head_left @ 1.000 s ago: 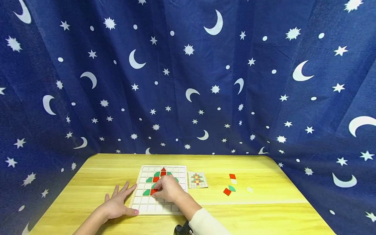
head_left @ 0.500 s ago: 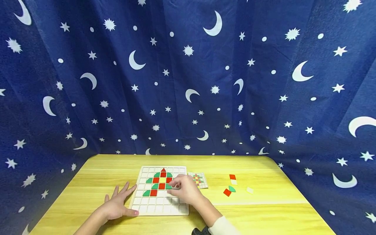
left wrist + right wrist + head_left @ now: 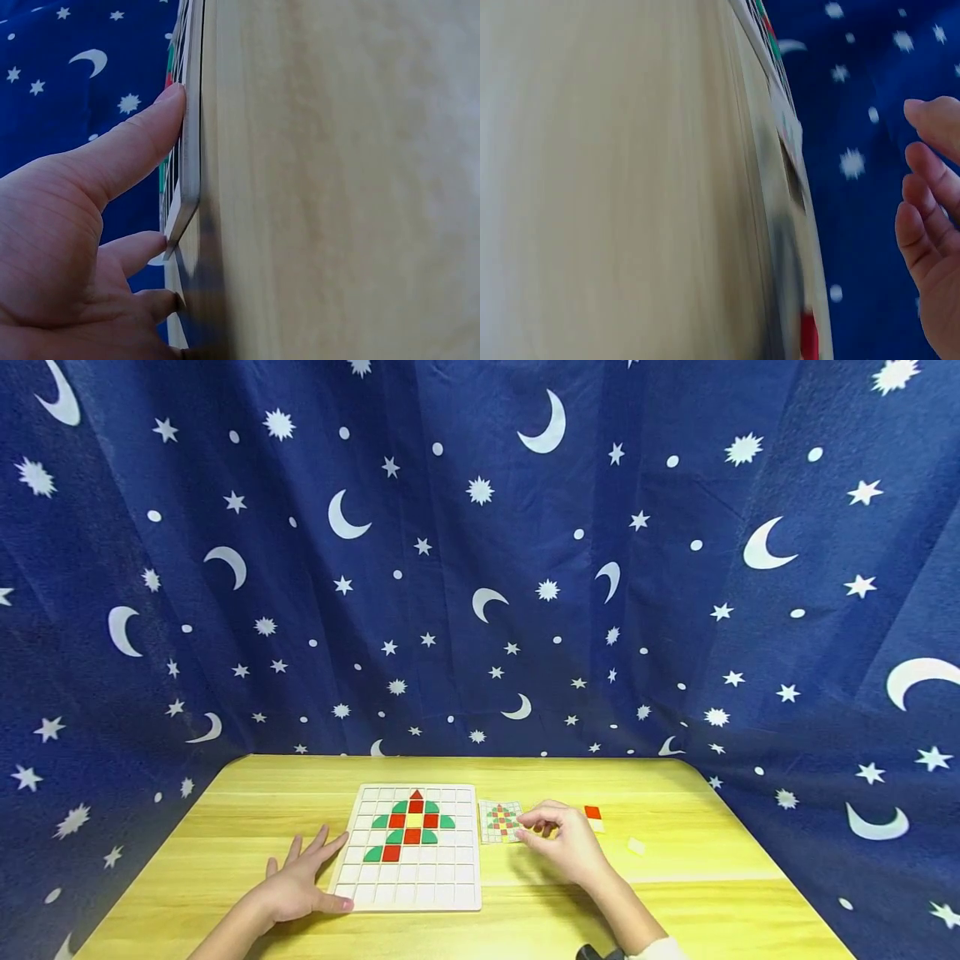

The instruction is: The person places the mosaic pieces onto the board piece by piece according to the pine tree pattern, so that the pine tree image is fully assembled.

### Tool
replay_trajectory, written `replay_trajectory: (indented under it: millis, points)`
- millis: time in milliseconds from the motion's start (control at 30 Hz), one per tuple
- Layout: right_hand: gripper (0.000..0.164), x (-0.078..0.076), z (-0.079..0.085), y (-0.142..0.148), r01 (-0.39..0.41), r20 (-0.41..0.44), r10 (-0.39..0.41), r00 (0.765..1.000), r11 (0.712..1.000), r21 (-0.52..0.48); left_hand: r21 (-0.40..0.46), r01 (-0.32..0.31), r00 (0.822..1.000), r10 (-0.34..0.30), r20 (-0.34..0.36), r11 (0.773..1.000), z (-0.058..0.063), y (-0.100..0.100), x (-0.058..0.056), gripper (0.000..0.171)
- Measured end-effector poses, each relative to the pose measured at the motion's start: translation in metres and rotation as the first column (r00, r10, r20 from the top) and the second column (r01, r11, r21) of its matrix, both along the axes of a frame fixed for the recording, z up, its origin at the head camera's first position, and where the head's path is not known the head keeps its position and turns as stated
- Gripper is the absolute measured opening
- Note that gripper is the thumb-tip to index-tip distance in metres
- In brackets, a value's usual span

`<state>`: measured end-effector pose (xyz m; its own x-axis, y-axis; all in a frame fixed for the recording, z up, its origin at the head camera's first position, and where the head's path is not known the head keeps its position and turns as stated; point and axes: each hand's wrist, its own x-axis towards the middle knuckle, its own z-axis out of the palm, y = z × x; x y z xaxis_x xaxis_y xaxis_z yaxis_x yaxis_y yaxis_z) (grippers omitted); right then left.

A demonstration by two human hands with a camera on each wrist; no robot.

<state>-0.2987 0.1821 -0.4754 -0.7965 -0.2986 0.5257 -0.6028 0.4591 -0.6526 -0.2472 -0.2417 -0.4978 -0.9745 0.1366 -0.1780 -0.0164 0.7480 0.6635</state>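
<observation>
A white grid board [image 3: 420,897] lies on the table, with red, green and yellow tiles set in it as a tree shape. My left hand [image 3: 296,881] spreads its fingers at the board's left edge; in the left wrist view the thumb [image 3: 139,139] rests on the rim. My right hand [image 3: 566,843] hovers right of the board, beside a small pattern card [image 3: 497,821]. In the right wrist view its fingers [image 3: 911,229] bend loosely, apart from the thumb, holding nothing.
Right of the right hand lie a red tile [image 3: 592,812] and a pale tile [image 3: 636,846]. A white tile touches the red one, partly hidden by the hand. A blue curtain [image 3: 480,568] with moons and stars hangs behind the wooden table [image 3: 675,902].
My right hand has left the red tile in the board's lower row and moved right, past the card, toward the loose tiles. The left hand has stayed at the board's edge.
</observation>
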Motion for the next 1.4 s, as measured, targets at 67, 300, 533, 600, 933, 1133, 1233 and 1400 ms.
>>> replay_trajectory:
  millis: [67,300,533,600,933,1133,1233,1400]
  points:
    - [0.010,0.000,0.000,0.016,0.034,-0.023,-0.034,0.999,0.999,-0.010,0.005,0.006,1.000,-0.006,-0.007,1.000,0.002,0.001,0.001,0.118]
    - [0.016,-0.005,-0.003,0.063,0.111,-0.060,-0.112,0.992,0.993,-0.025,-0.005,-0.011,1.000,0.011,-0.010,1.000,-0.011,-0.004,-0.004,0.123]
    - [0.012,-0.016,-0.011,0.103,0.146,-0.028,-0.145,0.989,0.988,0.052,0.001,0.002,1.000,-0.002,-0.002,1.000,-0.012,-0.005,-0.007,0.125]
    - [0.012,-0.018,-0.013,0.112,0.136,0.013,-0.138,0.990,0.985,0.102,-0.004,-0.010,1.000,0.010,0.004,1.000,-0.014,-0.005,-0.008,0.126]
    - [0.021,-0.028,-0.017,0.136,-0.054,0.247,0.001,0.969,0.977,0.208,-0.006,-0.018,1.000,0.018,-0.015,1.000,-0.018,-0.007,-0.009,0.124]
    - [0.024,-0.031,-0.017,0.133,-0.111,0.298,0.036,0.954,0.965,0.239,-0.003,-0.018,1.000,0.017,-0.019,1.000,-0.026,-0.011,-0.012,0.126]
    - [0.023,-0.033,-0.017,0.131,-0.114,0.266,0.041,0.963,0.957,0.267,0.001,-0.016,1.000,0.016,-0.018,1.000,-0.028,-0.012,-0.013,0.127]
    - [0.021,-0.034,-0.017,0.128,-0.110,0.218,0.045,0.975,0.950,0.294,0.008,-0.022,1.000,0.022,-0.014,1.000,-0.026,-0.011,-0.011,0.127]
